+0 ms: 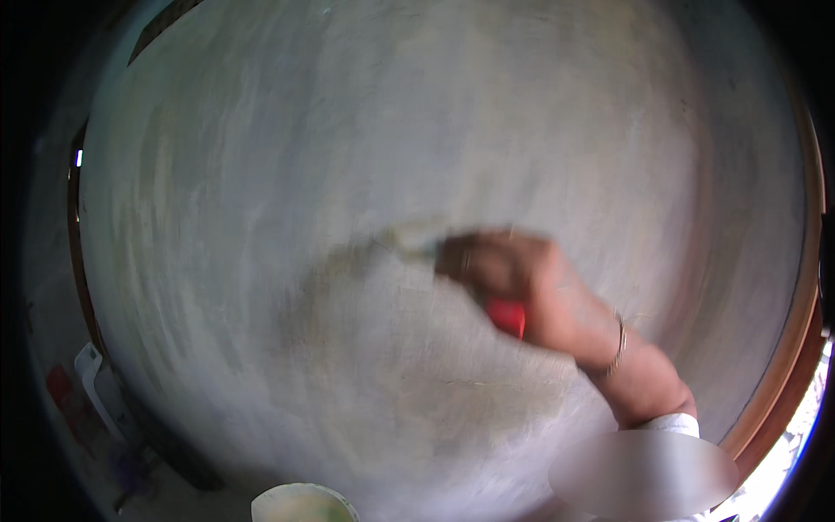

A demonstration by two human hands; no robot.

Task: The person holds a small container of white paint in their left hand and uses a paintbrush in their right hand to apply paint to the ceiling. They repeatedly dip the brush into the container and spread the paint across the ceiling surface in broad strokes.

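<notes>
My right hand [513, 283] is closed around a paintbrush, raised in front of a grey, streaky wall [391, 113]. Out past my fingers, to the left, stick the pale, blurred bristles of the paintbrush [413, 239], at or very near the wall. Its red handle end [506, 317] shows below my palm. A thin bracelet [619, 344] circles the wrist. Motion smears the fingers a little. My left hand is out of the picture. At the bottom edge a pale round container [296, 490] is partly visible, yellowish green inside.
Brown wooden framing [774, 383] runs along the right side, with bright light beyond it. At the lower left stand a white plastic-looking object [90, 370] and a red item [61, 387], both dim. Darker damp-looking patches mark the wall.
</notes>
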